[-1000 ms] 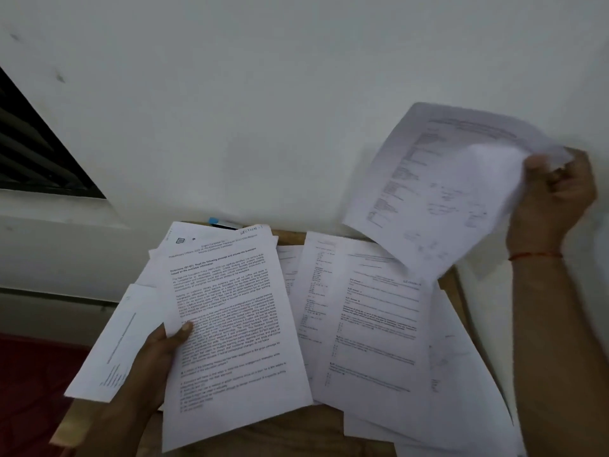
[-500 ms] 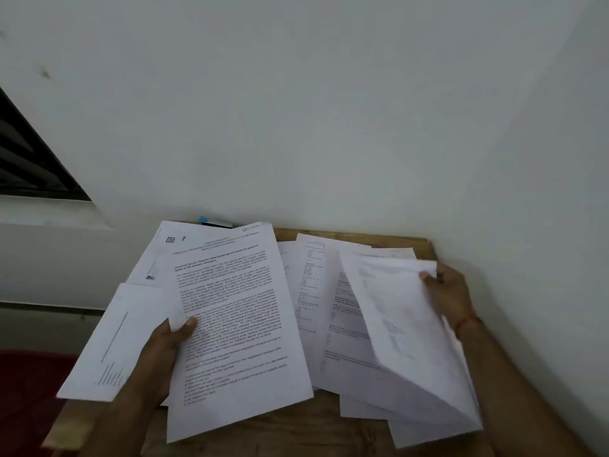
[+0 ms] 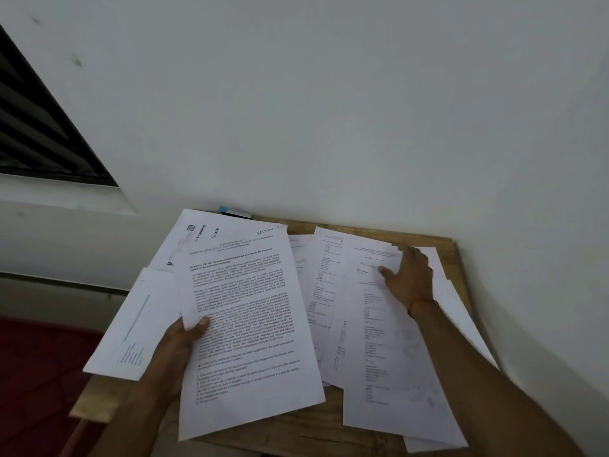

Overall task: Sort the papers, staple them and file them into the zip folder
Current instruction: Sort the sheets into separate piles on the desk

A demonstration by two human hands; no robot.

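Note:
Several printed white sheets cover a small wooden table (image 3: 372, 229). My left hand (image 3: 179, 341) grips a densely printed page marked "SECTION" (image 3: 250, 324) by its left edge, thumb on top, lifted over other sheets. On the right lies a spread pile of papers (image 3: 379, 357) with sparse text. My right hand (image 3: 408, 278) rests flat on that pile near its far end, fingers straight and spread. A loose sheet (image 3: 131, 324) sticks out past the table's left edge. No stapler or zip folder shows.
A white wall rises directly behind and to the right of the table. A small blue and white object (image 3: 232, 211) lies at the wall behind the papers. A dark louvred window (image 3: 39, 127) is at upper left. Dark red flooring (image 3: 33, 374) lies lower left.
My right hand brought the sheet it held up in the air down onto the right pile, let go, and now lies flat on it. The left hand keeps its grip on the page.

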